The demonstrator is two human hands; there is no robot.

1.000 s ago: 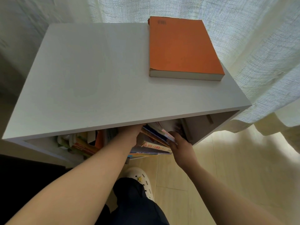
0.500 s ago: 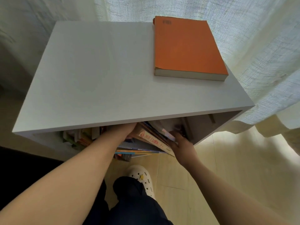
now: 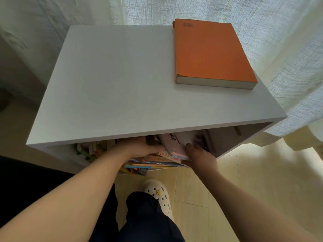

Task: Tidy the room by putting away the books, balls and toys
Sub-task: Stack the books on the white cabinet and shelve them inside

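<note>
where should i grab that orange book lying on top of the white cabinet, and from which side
Take the orange book by its near edge, where the thick page block faces you. It lies flat on the cabinet top, so come from the front, thumb on the cover, fingers worked under the edge; it will probably need tipping up first.

Shelf top [image 3: 113, 84] free on left — orange book [image 3: 209, 53] takes far-right corner; cubby [image 3: 225, 138] packed w/ books [image 3: 152, 162], right end free.
</note>
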